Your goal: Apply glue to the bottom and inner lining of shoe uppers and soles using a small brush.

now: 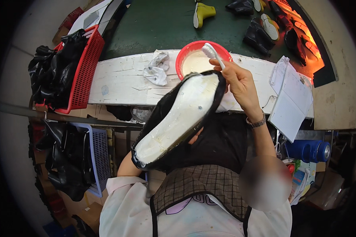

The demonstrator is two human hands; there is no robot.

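- A person in a pale sleeved top and a checked apron (203, 179) holds a black boot (174, 118) bottom-up in front of the body, just short of a white-topped bench edge (118, 83).
- The boot tilts, one end low toward the left forearm, the other high beside the right hand (241, 85).
- Its long white underside faces the camera, narrower through the middle and broader toward both ends, with a wet-looking sheen in places.
- Yellowish stains mark the white near the upper end; a small grey round spot sits off-centre, toward the right edge.
- Black material wraps the white all round as a raised border, glossy along the side and ragged at the lower corner.
- The left hand (196, 136) grips the boot from beneath; only some fingers show, the rest hidden behind it.
- The right hand, thumb and fingers closed on the handle, grips a white brush (211, 51), its head over a red bowl (179, 65) of cream-coloured liquid.
- A crumpled white cloth (157, 71) lies left of the bowl; farther left, a red basket (83, 75) is heaped with black boots (53, 79).
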